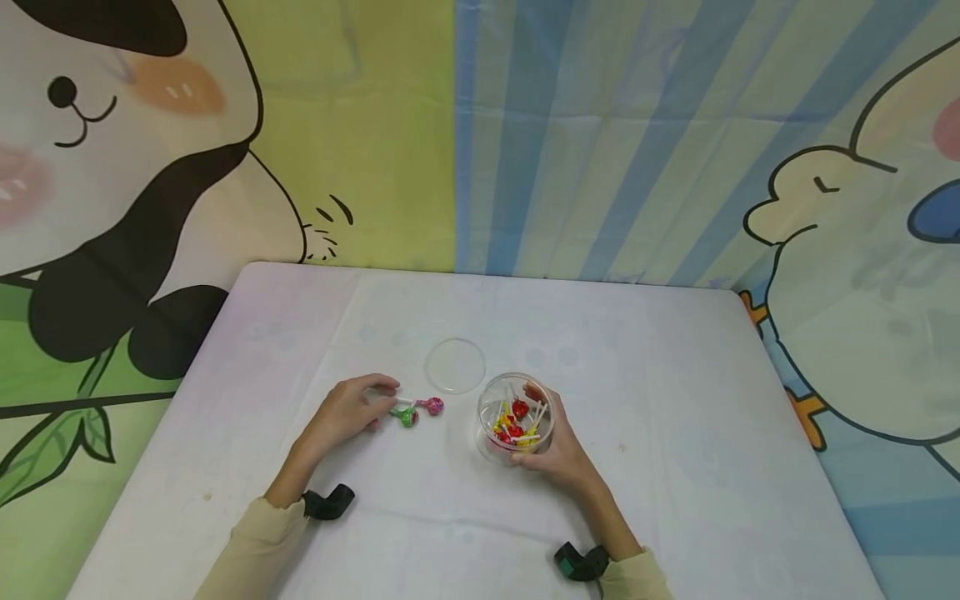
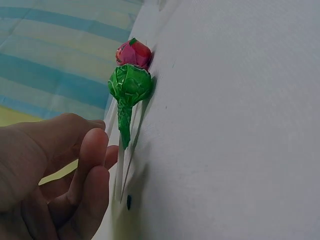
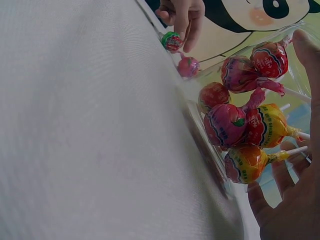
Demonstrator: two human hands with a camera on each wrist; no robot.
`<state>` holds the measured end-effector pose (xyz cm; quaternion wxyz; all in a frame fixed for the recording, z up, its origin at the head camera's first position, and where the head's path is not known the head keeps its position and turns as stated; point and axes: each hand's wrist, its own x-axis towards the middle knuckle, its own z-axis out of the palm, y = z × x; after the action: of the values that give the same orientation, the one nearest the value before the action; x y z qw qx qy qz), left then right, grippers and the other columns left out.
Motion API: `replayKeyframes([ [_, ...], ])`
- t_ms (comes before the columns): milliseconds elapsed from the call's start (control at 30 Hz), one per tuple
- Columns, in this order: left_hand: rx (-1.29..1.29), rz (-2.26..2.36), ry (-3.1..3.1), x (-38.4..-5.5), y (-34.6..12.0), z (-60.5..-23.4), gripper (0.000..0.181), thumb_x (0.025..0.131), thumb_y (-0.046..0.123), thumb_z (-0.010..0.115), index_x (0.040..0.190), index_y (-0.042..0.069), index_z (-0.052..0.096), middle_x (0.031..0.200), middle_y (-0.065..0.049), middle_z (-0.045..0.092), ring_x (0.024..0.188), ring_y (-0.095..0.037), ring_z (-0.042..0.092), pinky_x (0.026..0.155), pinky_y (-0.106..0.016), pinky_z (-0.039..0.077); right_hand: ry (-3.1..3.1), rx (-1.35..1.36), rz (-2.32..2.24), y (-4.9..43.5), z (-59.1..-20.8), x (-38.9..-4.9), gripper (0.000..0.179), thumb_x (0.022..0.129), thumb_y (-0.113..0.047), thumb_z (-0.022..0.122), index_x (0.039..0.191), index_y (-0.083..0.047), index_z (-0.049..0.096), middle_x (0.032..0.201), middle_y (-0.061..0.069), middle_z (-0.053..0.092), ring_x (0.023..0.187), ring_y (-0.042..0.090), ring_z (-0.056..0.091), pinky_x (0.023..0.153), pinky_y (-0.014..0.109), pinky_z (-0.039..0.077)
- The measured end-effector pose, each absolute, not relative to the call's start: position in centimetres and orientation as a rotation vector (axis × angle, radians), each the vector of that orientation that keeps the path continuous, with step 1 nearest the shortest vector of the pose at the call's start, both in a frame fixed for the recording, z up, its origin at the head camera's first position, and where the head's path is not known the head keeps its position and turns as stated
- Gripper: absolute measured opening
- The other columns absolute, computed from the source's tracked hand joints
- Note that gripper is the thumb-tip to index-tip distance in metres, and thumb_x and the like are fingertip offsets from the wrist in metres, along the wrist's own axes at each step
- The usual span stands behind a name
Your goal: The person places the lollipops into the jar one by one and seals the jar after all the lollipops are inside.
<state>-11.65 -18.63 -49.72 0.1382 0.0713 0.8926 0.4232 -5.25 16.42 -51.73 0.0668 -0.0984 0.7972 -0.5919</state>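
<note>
In the head view, a clear round jar point(image 1: 491, 446) stands on the table with several lollipops inside, wrapped in red, yellow and pink. My right hand point(image 1: 558, 450) grips its right side, thumb in front and fingers behind. Through its wall the right wrist view shows a yellow-orange lollipop point(image 3: 245, 163) near the bottom. To the left, a green lollipop point(image 1: 408, 416) and a pink lollipop point(image 1: 432, 406) lie side by side on the table. Beside their white sticks is my left hand point(image 1: 354, 410), fingers loosely bent, fingertips right at the green one's stick point(image 2: 119, 175).
A clear round lid point(image 1: 455, 365) lies flat behind the lollipops and the jar. The white-covered table point(image 1: 675, 375) ends at a cartoon-printed curtain point(image 1: 570, 142) behind. Each wrist wears a black camera mount, such as the left one point(image 1: 328, 502).
</note>
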Motion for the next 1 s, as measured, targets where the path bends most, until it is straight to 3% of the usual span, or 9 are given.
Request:
replayKeyframes([
  [100,0.216,1.225,2.571,-11.8,-18.4,-49.8,0.027,0.090,0.022,0.069,0.116,0.014,0.067,0.076,-0.003,0.070,0.052,-0.016,0.060,0.052,-0.026,0.046,2.401,-0.300,-1.790,16.4,-51.8,-5.3,0.103,0.067,-0.021,0.087,0.149,-0.026,0.024,0.149,0.010,0.039,0.140,0.034,0.037,0.113,0.062,0.024],
  [467,0.199,1.199,2.567,-11.9,-17.9,-50.1,0.022,0.090,0.019,0.068,0.112,0.014,0.069,0.097,-0.004,0.069,0.051,-0.014,0.059,0.050,-0.026,0.045,2.406,-0.299,-1.789,16.4,-51.7,-5.3,0.102,0.067,-0.018,0.086,0.148,-0.027,0.025,0.149,0.009,0.039,0.140,0.034,0.037,0.113,0.063,0.025],
  [800,0.183,1.302,2.490,-12.4,-17.7,-50.1,0.021,0.092,0.028,0.067,0.107,0.015,0.071,0.065,-0.003,0.067,0.051,-0.016,0.058,0.052,-0.027,0.047,2.412,-0.305,-1.787,16.5,-51.8,-5.3,0.102,0.067,-0.020,0.086,0.148,-0.028,0.025,0.150,0.009,0.039,0.141,0.035,0.036,0.113,0.064,0.024],
  [1000,0.147,1.440,2.403,-12.6,-17.4,-50.1,0.024,0.089,0.029,0.070,0.106,0.012,0.072,0.069,-0.003,0.071,0.056,-0.016,0.064,0.053,-0.026,0.049,2.419,-0.303,-1.781,16.4,-51.9,-5.3,0.102,0.067,-0.021,0.086,0.148,-0.029,0.025,0.150,0.008,0.039,0.140,0.034,0.037,0.113,0.064,0.025],
])
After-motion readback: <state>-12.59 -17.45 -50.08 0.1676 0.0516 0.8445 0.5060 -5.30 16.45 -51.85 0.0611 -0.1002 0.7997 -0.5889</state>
